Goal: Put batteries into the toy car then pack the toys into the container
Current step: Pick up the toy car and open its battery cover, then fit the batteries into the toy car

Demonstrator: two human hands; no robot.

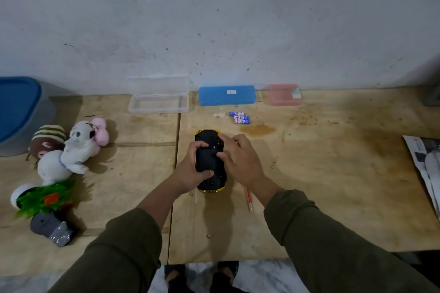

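Table (321,197): bare plywood, stained, set against a grey wall.

Container (21,112): grey tub with blue lid, far left edge of the table.

Plush toys (71,147): a heap at the left, beside the container; below them a green leafy toy (45,200) and a grey toy (51,228).

Cases along the wall: clear box (159,102), lid up; blue case (227,95); pink case (284,94).

Toy car (209,162): yellow body, black underside up, at table centre.

Left hand (190,171): fingers curled round the car's left side, gripping it.

Right hand (238,157): fingertips bent onto the underside near the right edge; a firm grip cannot be told.

Batteries (240,118): three, blue, lying together behind the car.

Red pen (249,198): near the right wrist.
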